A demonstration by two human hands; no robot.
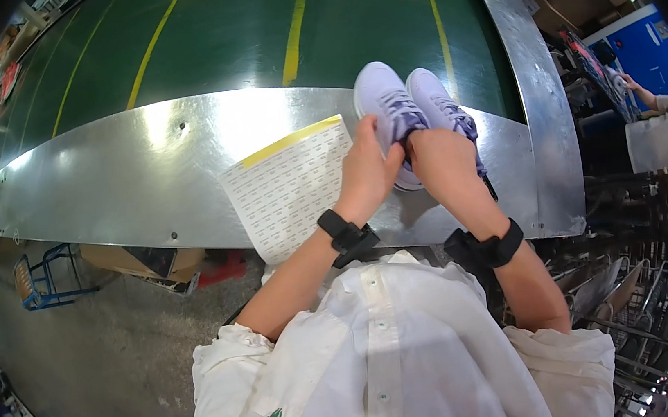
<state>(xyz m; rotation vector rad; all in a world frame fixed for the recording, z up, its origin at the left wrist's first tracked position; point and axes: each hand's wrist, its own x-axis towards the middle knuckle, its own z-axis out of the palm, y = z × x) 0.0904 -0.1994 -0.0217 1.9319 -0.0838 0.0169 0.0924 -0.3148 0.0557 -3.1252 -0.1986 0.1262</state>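
Note:
A pair of pale lavender lace-up sneakers [380, 88] rests side by side at the front of the workbench, toes pointing away from me. My left hand [370, 163] grips the left shoe along its side near the collar, with the thumb up by the laces. Curled fingers of my right hand [442, 159] press in at the opening between the two shoes; what they pinch is hidden. The right sneaker [429, 92] stands partly behind that hand. Just left of my left hand lies a sheet of small printed labels [291, 189] with a yellow top strip.
A green conveyor belt [224, 40] with yellow lines runs beyond the metal ledge [101, 186]. A blue-framed stool [53, 277] and a cardboard box [142, 263] are at lower left. Metal racks [633, 298] stand at right, with another person [659, 130] beyond.

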